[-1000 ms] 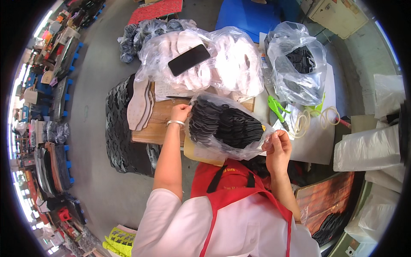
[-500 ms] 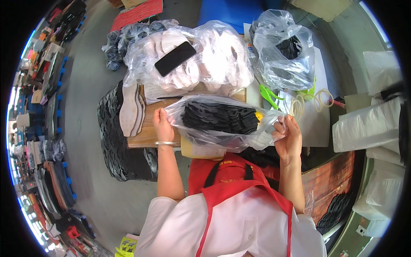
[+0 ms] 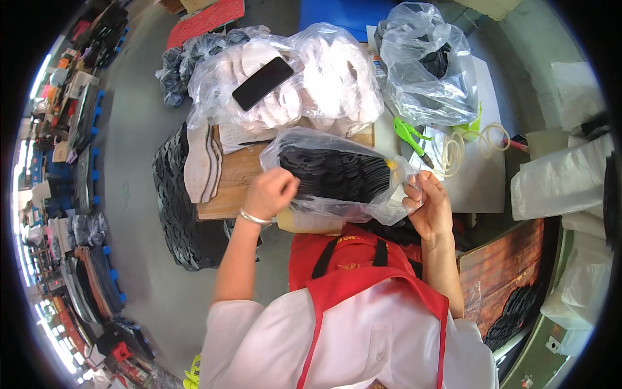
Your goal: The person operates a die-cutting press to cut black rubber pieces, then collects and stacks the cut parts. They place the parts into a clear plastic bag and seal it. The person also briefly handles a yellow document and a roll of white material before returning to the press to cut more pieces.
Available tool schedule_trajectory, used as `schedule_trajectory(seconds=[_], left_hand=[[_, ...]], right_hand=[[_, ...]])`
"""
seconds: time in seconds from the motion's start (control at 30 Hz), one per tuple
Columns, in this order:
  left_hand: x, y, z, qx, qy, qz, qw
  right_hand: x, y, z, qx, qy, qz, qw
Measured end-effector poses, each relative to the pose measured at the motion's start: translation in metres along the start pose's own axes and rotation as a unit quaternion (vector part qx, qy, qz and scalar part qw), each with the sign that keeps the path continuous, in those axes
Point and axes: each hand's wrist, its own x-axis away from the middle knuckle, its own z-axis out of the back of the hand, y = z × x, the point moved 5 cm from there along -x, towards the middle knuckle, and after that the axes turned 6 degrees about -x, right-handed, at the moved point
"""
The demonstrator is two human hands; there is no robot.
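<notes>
A clear plastic bag (image 3: 376,211) lies across the near edge of the wooden board, with a tight row of thin black cut pieces (image 3: 334,172) inside. A small yellow bit (image 3: 392,165) shows at the row's right end. My right hand (image 3: 429,204) pinches the bag's gathered right end. My left hand (image 3: 272,193), a bangle at its wrist, is at the bag's lower left edge with its fingers curled. Whether it grips any of the film is hidden. Above my left hand, the bag's left end stands loose.
Behind are bags of pale pieces (image 3: 337,81), a phone (image 3: 263,83) on top, and another clear bag (image 3: 424,84). A green air gun (image 3: 409,137) with a coiled hose (image 3: 451,152) lies to the right. Pale insole-shaped pieces (image 3: 199,165) overhang the wooden board (image 3: 236,185) at left.
My left hand has let go of the bag's left end and moved right and slightly nearer, its fingers now curled. My right hand still grips the right end, shifted slightly left.
</notes>
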Motion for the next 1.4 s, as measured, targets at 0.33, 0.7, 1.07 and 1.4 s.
schedule_trajectory(seconds=[0.33, 0.7, 1.07, 1.4], left_hand=[[0.034, 0.026, -0.033, -0.177, -0.041, -0.222, 0.958], [0.055, 0.026, -0.002, -0.040, -0.015, -0.253, 0.966], [0.046, 0.007, 0.020, -0.275, -0.118, -0.025, 0.954], [0.014, 0.062, 0.076, -0.449, -0.046, 0.028, 0.892]], right_hand=[[0.013, 0.029, -0.088, 0.753, -0.050, 0.453, 0.476], [-0.054, 0.181, -0.023, 0.889, -0.290, 0.059, 0.351], [-0.052, 0.178, -0.016, 0.885, -0.257, 0.048, 0.386], [-0.058, 0.133, -0.042, 0.761, -0.211, 0.049, 0.611]])
